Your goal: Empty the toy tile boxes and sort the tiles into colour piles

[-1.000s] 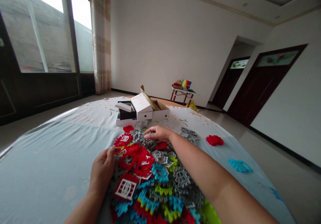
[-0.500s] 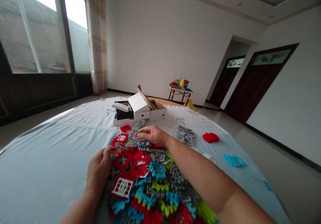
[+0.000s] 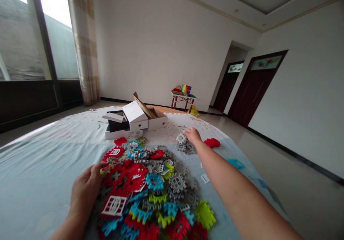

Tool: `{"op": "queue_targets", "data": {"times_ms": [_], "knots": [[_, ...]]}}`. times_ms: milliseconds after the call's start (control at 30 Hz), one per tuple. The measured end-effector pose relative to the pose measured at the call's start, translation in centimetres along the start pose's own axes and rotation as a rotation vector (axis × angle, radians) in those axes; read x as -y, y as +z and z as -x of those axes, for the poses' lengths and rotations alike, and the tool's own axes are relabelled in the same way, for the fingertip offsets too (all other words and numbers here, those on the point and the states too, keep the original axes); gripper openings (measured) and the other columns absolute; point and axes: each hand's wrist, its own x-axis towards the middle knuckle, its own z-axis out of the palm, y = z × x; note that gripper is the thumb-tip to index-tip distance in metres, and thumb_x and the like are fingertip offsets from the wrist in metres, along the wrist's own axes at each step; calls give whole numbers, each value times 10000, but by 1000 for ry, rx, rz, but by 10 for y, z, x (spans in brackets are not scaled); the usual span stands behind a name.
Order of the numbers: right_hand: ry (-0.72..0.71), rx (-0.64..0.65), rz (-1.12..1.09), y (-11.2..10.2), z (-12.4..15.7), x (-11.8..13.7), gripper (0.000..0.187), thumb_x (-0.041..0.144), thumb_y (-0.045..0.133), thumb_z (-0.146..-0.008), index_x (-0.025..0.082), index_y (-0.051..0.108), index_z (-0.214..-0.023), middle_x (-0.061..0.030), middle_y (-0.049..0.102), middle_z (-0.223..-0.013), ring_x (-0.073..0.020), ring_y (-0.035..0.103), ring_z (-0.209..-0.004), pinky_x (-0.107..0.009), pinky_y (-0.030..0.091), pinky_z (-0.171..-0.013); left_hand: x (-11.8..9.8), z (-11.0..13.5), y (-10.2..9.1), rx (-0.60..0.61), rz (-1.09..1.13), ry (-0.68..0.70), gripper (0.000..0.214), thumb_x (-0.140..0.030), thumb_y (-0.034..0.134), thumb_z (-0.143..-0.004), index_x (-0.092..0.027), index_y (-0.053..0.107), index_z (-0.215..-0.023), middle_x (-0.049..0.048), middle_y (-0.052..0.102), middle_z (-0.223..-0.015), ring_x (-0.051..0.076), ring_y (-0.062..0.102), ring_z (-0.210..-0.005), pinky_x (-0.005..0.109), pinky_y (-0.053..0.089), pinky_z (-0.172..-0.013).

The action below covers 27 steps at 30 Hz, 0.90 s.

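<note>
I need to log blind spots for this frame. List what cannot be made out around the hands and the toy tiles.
1. Head view: right hand fingertips, hidden by the hand's own back above the grey tile stack; grip unclear.
2. Left hand fingertips, tucked under the tile pile.
3. Pile's near edge, cut off by the bottom frame.
4. White boxes: contents hidden by the lids.

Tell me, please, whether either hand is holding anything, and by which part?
The right hand has a grey tile by its edge, over the grey stack. The left hand only rests against the pile.
</note>
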Motion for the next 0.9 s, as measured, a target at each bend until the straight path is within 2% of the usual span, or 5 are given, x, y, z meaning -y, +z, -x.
{"op": "queue_targets", "data": {"times_ms": [133, 300, 433, 600, 900], "knots": [[-34, 4, 12, -1, 19, -3, 251, 267, 544, -752, 188, 635, -972, -79, 661, -973, -195, 576, -972, -323, 422, -849, -2, 2, -2, 20, 14, -14, 425, -413, 407, -739, -136, 677, -916, -7, 594, -522, 193, 567, -618, 233, 408, -523], [-192, 187, -19, 11, 63, 0, 249, 240, 590, -721, 188, 648, -958, -54, 675, -973, -169, 606, -923, -293, 446, -848, -5, 5, -4, 14, 2, -31, 407, -397, 394, -745, -159, 672, -921, -34, 536, -452, 175, 535, -557, 223, 384, -483], [-286, 331, 0, 25, 90, -5, 313, 315, 568, -747, 168, 640, -1014, -89, 658, -1036, -210, 596, -973, -340, 436, -878, -6, 6, -5, 3, 10, -37, 386, -366, 402, -736, -151, 674, -908, -38, 490, -402, 177, 532, -548, 225, 391, -491], [-313, 361, 56, 42, 98, -9, 401, 355, 540, -774, 140, 598, -1108, -120, 597, -1156, -238, 523, -1099, -357, 372, -957, -1, 2, -4, -39, 43, -41, 356, -360, 425, -713, -174, 680, -877, -39, 525, -440, 178, 543, -563, 224, 397, -491], [-402, 379, -42, 49, 109, 10, 254, 237, 595, -726, 190, 660, -967, -64, 658, -1016, -185, 581, -975, -288, 416, -885, -2, 2, -4, -11, 52, -115, 387, -382, 424, -711, -189, 668, -940, -40, 521, -437, 182, 547, -563, 217, 391, -464]]}}
